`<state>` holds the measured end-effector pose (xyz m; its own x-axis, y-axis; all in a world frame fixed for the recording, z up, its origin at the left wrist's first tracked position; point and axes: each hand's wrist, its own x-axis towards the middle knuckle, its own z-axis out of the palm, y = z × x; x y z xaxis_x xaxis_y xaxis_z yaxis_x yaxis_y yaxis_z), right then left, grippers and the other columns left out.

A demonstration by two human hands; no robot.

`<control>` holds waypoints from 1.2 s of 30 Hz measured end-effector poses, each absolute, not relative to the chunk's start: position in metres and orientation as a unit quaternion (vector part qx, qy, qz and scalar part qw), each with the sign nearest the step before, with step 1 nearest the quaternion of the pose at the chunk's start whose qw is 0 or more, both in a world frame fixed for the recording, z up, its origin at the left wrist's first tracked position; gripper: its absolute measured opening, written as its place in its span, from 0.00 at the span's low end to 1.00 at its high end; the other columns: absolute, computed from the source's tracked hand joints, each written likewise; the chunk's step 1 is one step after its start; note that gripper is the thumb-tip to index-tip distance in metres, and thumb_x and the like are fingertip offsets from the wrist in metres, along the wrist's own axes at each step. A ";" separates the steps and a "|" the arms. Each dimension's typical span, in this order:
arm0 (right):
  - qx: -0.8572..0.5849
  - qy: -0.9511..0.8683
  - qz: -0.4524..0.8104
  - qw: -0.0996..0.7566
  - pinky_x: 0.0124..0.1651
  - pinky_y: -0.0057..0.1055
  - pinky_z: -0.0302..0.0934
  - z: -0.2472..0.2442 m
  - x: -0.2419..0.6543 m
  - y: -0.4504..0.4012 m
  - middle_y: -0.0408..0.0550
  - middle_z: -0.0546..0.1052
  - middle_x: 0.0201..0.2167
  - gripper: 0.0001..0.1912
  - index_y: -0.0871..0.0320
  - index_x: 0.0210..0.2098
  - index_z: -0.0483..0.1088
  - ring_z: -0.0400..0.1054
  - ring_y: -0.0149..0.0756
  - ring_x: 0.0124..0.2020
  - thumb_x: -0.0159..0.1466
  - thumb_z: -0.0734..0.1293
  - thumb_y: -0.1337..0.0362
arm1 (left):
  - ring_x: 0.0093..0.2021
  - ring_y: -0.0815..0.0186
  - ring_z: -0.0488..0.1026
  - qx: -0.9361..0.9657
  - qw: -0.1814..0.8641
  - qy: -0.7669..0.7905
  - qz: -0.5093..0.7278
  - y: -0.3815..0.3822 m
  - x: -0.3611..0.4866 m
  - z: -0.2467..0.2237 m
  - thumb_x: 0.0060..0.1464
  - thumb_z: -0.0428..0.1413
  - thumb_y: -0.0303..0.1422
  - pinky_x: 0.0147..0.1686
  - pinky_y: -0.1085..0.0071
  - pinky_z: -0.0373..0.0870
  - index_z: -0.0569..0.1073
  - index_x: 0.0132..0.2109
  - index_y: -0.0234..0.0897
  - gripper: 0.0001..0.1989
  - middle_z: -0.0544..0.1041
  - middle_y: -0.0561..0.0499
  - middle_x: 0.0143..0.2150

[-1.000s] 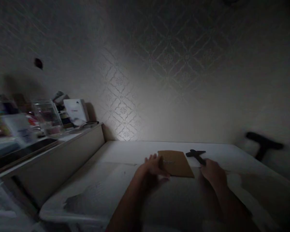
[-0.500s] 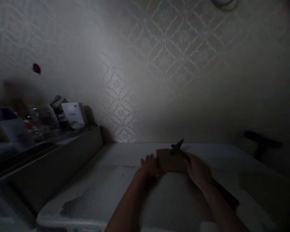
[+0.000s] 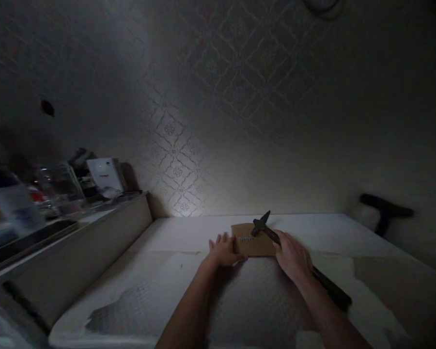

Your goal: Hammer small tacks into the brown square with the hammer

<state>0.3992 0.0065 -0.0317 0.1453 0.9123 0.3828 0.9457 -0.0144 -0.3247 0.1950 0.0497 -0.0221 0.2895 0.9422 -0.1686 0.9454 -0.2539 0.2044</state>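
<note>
A flat piece of brown cardboard (image 3: 263,247) lies on the white table (image 3: 174,237), with a row of small shiny items, perhaps nails, near its left part. My left hand (image 3: 223,249) rests at the cardboard's left edge, fingers spread and thumb along the lower edge. In my right hand (image 3: 294,256) is a hammer (image 3: 272,235), gripped around its handle, which sticks out below the wrist. The dark hammer head hangs over the upper middle of the cardboard, just right of the row.
On the left, a raised shelf (image 3: 131,213) bears a white box (image 3: 105,174), clear containers and other items. A dark T-shaped object (image 3: 385,211) stands at the right. A patterned wall (image 3: 240,145) rises behind the table.
The view has shifted slightly and the cardboard looks brighter, its row of small items now visible. Both hands stay at the cardboard; the hammer remains over it.
</note>
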 end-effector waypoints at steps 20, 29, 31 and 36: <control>-0.707 -0.652 -0.040 0.271 0.42 0.32 0.58 -0.035 0.399 0.007 0.51 0.72 0.47 0.18 0.58 0.53 0.63 0.67 0.40 0.45 0.63 0.57 0.69 | 0.66 0.46 0.36 0.794 0.139 0.591 -0.003 0.052 0.195 -0.025 0.43 0.48 0.60 0.57 0.39 0.35 0.44 0.65 0.40 0.48 0.40 0.39 0.67; -0.692 -0.660 -0.046 0.288 0.44 0.32 0.58 -0.033 0.397 0.007 0.50 0.71 0.48 0.19 0.57 0.53 0.62 0.66 0.40 0.47 0.63 0.56 0.71 | 0.66 0.45 0.37 0.793 0.143 0.592 -0.003 0.051 0.195 -0.024 0.43 0.47 0.60 0.57 0.39 0.35 0.44 0.65 0.40 0.48 0.40 0.38 0.67; -0.688 -0.665 -0.043 0.288 0.44 0.32 0.57 -0.032 0.396 0.006 0.50 0.71 0.48 0.20 0.57 0.53 0.62 0.66 0.39 0.47 0.62 0.57 0.72 | 0.66 0.45 0.37 0.793 0.135 0.594 -0.002 0.051 0.195 -0.025 0.43 0.47 0.60 0.57 0.40 0.36 0.45 0.65 0.40 0.48 0.40 0.38 0.67; -0.684 -0.665 -0.048 0.297 0.43 0.32 0.57 -0.032 0.396 0.005 0.49 0.71 0.49 0.19 0.57 0.53 0.61 0.65 0.39 0.47 0.63 0.57 0.71 | 0.66 0.45 0.37 0.793 0.134 0.595 -0.001 0.052 0.195 -0.027 0.43 0.47 0.60 0.58 0.40 0.36 0.45 0.65 0.41 0.47 0.41 0.39 0.67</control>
